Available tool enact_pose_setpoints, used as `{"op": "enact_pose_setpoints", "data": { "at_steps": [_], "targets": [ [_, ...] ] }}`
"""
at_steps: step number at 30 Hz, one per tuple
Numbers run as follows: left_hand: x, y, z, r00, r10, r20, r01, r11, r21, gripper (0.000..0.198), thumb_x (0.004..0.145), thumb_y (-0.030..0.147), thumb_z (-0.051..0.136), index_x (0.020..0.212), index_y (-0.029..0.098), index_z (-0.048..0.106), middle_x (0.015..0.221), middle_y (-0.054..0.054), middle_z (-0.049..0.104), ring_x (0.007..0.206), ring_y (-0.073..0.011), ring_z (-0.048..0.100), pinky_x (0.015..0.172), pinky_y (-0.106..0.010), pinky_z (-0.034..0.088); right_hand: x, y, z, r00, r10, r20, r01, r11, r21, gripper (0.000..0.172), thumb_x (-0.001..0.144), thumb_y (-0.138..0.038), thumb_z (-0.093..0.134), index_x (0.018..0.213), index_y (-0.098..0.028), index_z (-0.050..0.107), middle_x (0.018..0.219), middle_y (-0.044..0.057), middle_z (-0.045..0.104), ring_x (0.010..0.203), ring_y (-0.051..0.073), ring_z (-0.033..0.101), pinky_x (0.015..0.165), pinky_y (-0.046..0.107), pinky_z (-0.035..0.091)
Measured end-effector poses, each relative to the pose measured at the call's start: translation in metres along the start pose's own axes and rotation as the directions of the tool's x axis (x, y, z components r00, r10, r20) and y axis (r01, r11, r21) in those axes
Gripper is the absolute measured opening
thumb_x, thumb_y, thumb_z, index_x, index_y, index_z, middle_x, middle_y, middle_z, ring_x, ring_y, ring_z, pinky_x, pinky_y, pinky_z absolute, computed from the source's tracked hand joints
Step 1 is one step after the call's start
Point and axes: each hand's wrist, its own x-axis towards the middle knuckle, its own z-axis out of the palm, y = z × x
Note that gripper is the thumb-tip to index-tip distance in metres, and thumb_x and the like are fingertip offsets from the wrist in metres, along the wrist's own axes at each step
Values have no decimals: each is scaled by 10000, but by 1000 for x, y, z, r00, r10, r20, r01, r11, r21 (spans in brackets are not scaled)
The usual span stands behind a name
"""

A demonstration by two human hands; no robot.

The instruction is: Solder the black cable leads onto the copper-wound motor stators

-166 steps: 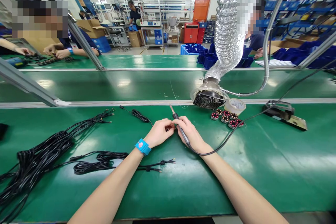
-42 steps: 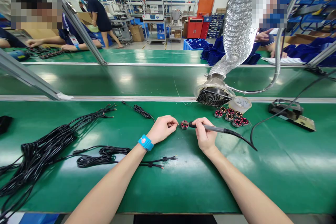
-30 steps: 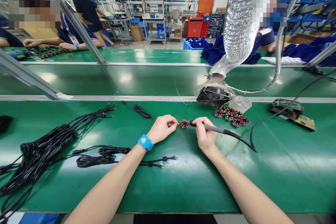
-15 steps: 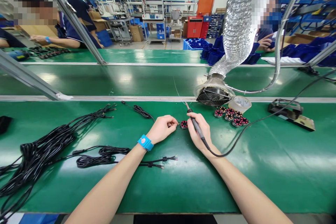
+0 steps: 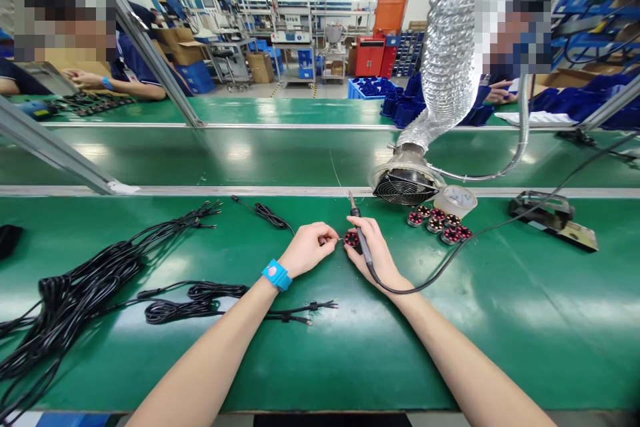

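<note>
Glossy, rubbery black cables point(image 5: 95, 277) sprawl in a thick bundle on the smooth green worktop point(image 5: 300, 373), their stripped ends free. Next, a slim looped cord point(image 5: 269, 215) runs to the left hand point(image 5: 311, 248), whose fingertips pinch a thin wire point(image 5: 341, 239) beside a round, red-toothed coil point(image 5: 351, 239); whether they are joined is too small to tell. The right hand point(image 5: 375, 250) grips a grey soldering iron point(image 5: 365, 247), tip away from that coil. Farther right, similar coils point(image 5: 435, 225) cluster cordless, presumably not yet worked on, before a translucent plastic cup point(image 5: 456, 200).
</note>
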Motion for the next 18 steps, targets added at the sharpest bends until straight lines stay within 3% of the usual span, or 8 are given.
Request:
{"op": "enact_pose_setpoints", "data": {
  "at_steps": [10,18],
  "targets": [
    [0,10,-7,998,55,40,-53,997,-56,144,839,209,557,817,175,696,805,-14,638,716,-120,557,666,-227,426,3,-1,-2,990,-46,-130,42,999,-30,504,812,-80,549,1284,-242,481,1164,73,486,1042,165,586,987,337,481],
    [0,8,-6,999,24,21,-21,995,-96,131,812,242,585,802,166,692,776,-12,630,684,-110,550,655,-218,435,3,1,0,990,-46,-137,42,999,-29,483,819,-96,557,1272,-244,484,1157,68,490,1013,155,595,962,325,492]
  ]
}}
